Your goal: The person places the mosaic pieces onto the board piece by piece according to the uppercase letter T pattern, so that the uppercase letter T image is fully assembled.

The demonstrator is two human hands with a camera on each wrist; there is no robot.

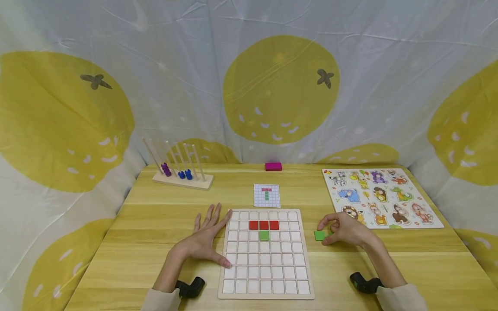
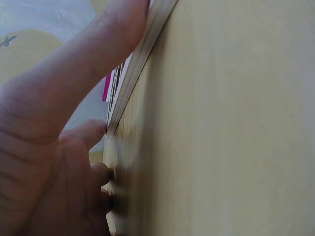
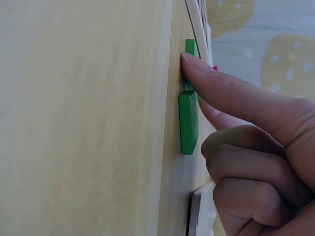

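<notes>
My left hand [image 1: 206, 242] rests with fingers spread at the left side of a white gridded wooden board [image 1: 305, 268]. Its thumb lies on the board's edge and its index fingertip is at the upper left corner. In the board's cells sit three red square tiles [image 1: 263, 225] in a row, with one green tile [image 1: 264, 235] below the middle one. Right of the board, my right hand [image 1: 346, 231] pinches a loose green square tile [image 1: 319, 236] between thumb and index finger, its other fingers curled. A second green tile [image 3: 188, 123] lies beside the thumb in the right wrist view.
Behind the board lies a pattern card [image 1: 266, 196] showing a red and green T. A magenta block [image 1: 273, 166] is at the table's back edge. Back left stands a peg rack [image 1: 183, 181] with purple and blue beads. An animal puzzle board [image 1: 383, 198] lies at the right.
</notes>
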